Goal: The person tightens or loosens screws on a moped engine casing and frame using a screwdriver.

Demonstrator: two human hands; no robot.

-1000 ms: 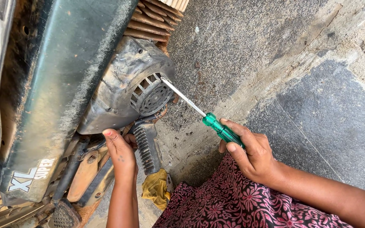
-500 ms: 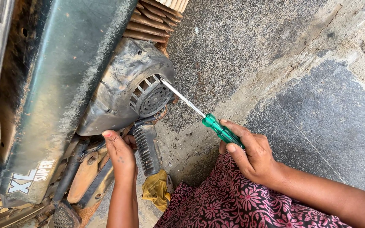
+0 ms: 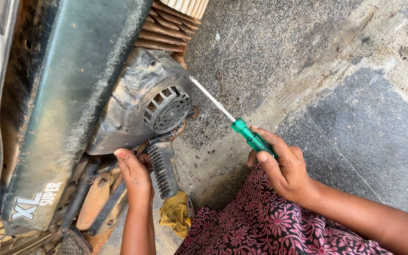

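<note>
Right hand [image 3: 286, 167], right of centre frame: grip closed round the green handle of the screwdriver [image 3: 251, 138]. Shaft runs up-left, tip just beside the upper right edge of the engine cover [image 3: 133, 108], at the vented round fan grille [image 3: 168, 111]. Can't tell if the tip touches.

Left hand [image 3: 135, 172], lower centre-left: fingers curled up under the cover's lower edge, touching the metal next to the black ribbed footrest [image 3: 162, 167]. Can't tell whether that grip is closed on anything.

Dusty dark green body panel [image 3: 67, 94] fills the left of frame. Yellow rag [image 3: 174, 213] on the concrete floor [image 3: 308, 61] at bottom centre, just beside my patterned pink-and-black garment [image 3: 260, 226].
</note>
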